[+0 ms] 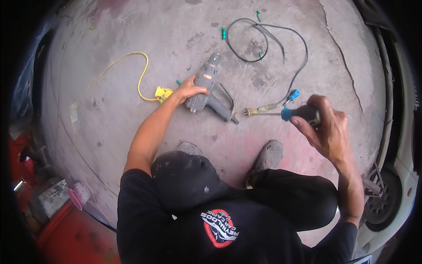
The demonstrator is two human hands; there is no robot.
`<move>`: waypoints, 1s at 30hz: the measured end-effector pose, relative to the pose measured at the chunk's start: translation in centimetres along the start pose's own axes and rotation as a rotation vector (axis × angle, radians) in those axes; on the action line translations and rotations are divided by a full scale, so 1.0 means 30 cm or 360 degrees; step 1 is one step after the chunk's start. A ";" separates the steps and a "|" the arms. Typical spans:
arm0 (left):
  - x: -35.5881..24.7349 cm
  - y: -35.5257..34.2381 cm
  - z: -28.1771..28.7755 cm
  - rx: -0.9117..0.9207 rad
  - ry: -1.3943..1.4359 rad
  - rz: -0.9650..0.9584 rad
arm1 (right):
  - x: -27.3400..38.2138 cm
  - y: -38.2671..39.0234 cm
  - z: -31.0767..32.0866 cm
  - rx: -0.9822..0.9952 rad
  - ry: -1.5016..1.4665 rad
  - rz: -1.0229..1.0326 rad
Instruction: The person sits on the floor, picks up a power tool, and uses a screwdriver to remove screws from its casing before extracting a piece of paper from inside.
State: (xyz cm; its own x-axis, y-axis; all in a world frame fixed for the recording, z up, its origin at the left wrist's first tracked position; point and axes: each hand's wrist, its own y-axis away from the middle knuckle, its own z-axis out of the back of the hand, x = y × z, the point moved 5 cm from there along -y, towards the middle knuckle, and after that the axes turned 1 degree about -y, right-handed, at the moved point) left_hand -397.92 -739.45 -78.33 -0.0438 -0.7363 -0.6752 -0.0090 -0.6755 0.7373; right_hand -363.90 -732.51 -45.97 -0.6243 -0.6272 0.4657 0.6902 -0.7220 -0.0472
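Observation:
My left hand (190, 89) is wrapped round the rear of the body of a grey heat gun (206, 79), its nozzle directed away from me and its handle slanting toward the lower right. A short cord stub sits at the handle's end. In my right hand (329, 130) is a screwdriver (286, 115) with a black and blue handle; its shaft extends left, toward a worn plug (251, 111) on the floor. I cannot tell whether the tip touches the plug. Beside that shaft lies a smaller blue-handled screwdriver (293, 95).
A black cable (303, 44) loops across the floor at the far right, with small green pieces (223, 33) around it. Left of the heat gun is a yellow socket (163, 93) on a yellow cord (144, 72). A car wheel (381, 202) stands at right, a red container (74, 237) at lower left.

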 end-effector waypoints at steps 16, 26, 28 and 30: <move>-0.032 0.071 -0.085 -0.0869 -0.1376 -0.0458 | 0.115 -0.156 -0.200 0.0421 0.0022 -0.0004; -0.006 0.078 -0.127 -0.0979 -0.1219 -0.0306 | 0.111 -0.128 -0.188 0.0226 -0.0043 0.0122; -0.005 0.080 -0.130 -0.0948 -0.1249 -0.0266 | 0.097 -0.124 -0.192 0.0242 -0.0072 0.0087; -0.008 0.088 -0.130 -0.0961 -0.1250 -0.0248 | 0.085 -0.116 -0.204 0.0226 -0.0064 0.0082</move>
State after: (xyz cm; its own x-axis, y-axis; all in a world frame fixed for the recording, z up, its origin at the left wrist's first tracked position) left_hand -394.03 -741.22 -76.33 -0.7344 -0.5512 -0.3961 0.4283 -0.8290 0.3596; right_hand -370.12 -733.38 -50.03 -0.5735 -0.6480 0.5012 0.7675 -0.6389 0.0523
